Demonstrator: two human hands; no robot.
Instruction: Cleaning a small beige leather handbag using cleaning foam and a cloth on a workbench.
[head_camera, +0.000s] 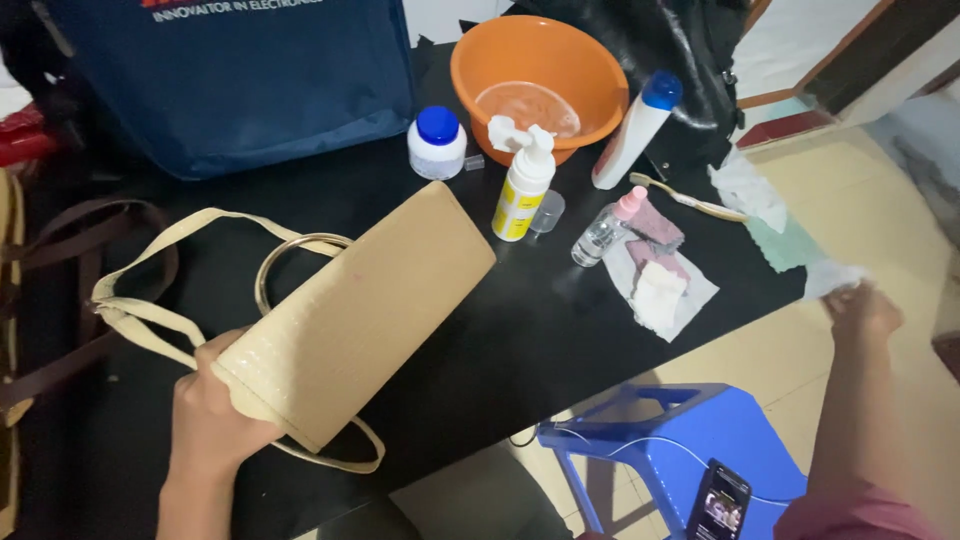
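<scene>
At the near edge of the black table (500, 350), left hand (215, 420) clamped on one end of a beige handbag (350, 315), held tilted above the tabletop, straps and ring handle trailing leftward. Off past the table's right corner, right hand (862, 310) pinching a white wipe (835, 275), blurred. Beyond the bag: white pump bottle (523, 185), blue-lidded jar (437, 142), orange basin (538, 80), small pink-capped bottle (608, 228); below, blue plastic stool (670, 440) bearing a phone (720, 500).

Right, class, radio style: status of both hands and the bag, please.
Left hand gripping beige handbag at one end, bag tilted above black table. Right hand out past table edge, pinching white wipe. Pump bottle and orange basin beyond bag.
</scene>
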